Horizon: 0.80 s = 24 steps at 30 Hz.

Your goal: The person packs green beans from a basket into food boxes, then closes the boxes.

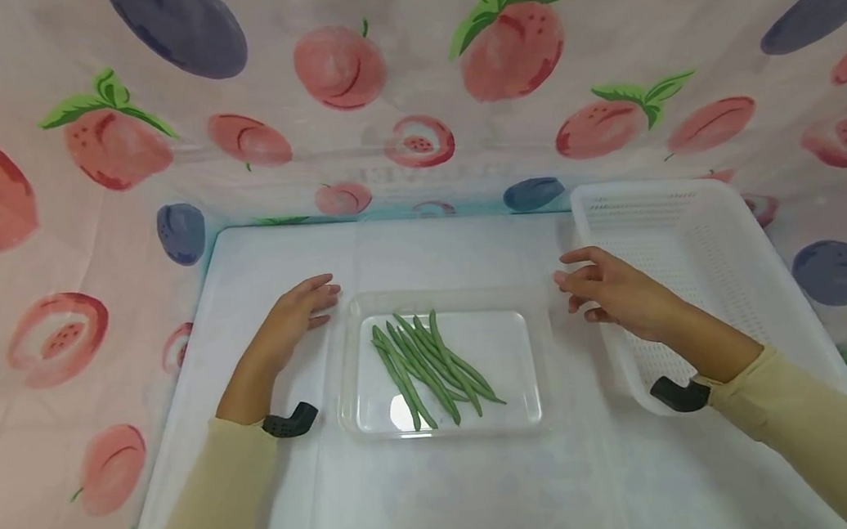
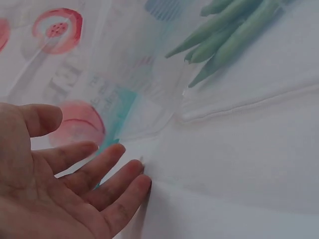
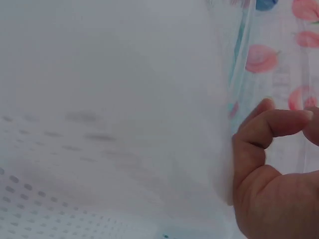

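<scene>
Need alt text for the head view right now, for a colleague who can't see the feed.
A clear tray holding a small pile of green beans sits mid-table between two bare hands: the left hand rests open beside it, the right hand hovers with loosely curled fingers, holding nothing. A white perforated basket stands at right, with fruit-print cloth behind.

Green beans in a clear tray, white perforated basket, fruit-print pink cloth

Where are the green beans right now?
In the head view the green beans lie in a bunch inside the clear plastic tray at the table's centre, between the left hand and the right hand, neither touching them.
</scene>
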Each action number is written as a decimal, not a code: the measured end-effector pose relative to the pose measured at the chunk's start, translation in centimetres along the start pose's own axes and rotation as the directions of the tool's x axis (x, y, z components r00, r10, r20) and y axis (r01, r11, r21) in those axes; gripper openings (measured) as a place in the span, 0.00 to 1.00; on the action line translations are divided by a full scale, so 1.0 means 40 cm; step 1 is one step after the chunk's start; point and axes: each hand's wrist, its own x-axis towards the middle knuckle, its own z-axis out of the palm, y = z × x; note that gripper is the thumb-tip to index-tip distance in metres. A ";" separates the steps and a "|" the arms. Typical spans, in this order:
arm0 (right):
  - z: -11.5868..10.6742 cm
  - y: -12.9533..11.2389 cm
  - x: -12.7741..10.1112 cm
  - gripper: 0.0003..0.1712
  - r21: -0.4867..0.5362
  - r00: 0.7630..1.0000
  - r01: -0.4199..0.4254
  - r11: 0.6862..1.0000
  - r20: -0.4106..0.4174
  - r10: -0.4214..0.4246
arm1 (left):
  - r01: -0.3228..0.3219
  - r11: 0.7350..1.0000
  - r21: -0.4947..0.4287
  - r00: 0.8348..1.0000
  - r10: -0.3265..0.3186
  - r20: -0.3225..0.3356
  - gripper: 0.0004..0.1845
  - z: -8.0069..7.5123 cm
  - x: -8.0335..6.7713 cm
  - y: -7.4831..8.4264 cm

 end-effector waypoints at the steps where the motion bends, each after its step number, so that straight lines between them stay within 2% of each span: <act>1: -0.010 0.001 0.003 0.45 -0.022 1.000 -0.015 1.000 -0.004 0.015 | 0.000 1.000 0.001 1.000 0.000 0.010 0.33 -0.002 0.004 0.003; 5: -0.044 -0.005 0.026 0.52 -0.130 0.996 -0.087 0.988 -0.017 0.085 | 0.005 1.000 0.013 1.000 -0.005 0.029 0.32 -0.010 0.022 0.027; 9: -0.062 -0.050 0.056 0.57 -0.170 0.988 -0.154 0.973 -0.022 0.153 | 0.063 0.996 0.059 0.998 -0.064 0.027 0.32 -0.019 0.043 0.066; 17: -0.044 -0.184 0.144 0.55 -0.084 0.978 -0.207 0.975 -0.024 0.206 | 0.152 0.981 0.124 0.987 -0.156 0.024 0.32 -0.037 0.095 0.134; 24: -0.011 -0.201 0.233 0.54 0.040 0.960 -0.278 0.960 -0.021 0.279 | 0.281 0.958 0.055 0.956 -0.284 0.067 0.36 -0.029 0.152 0.169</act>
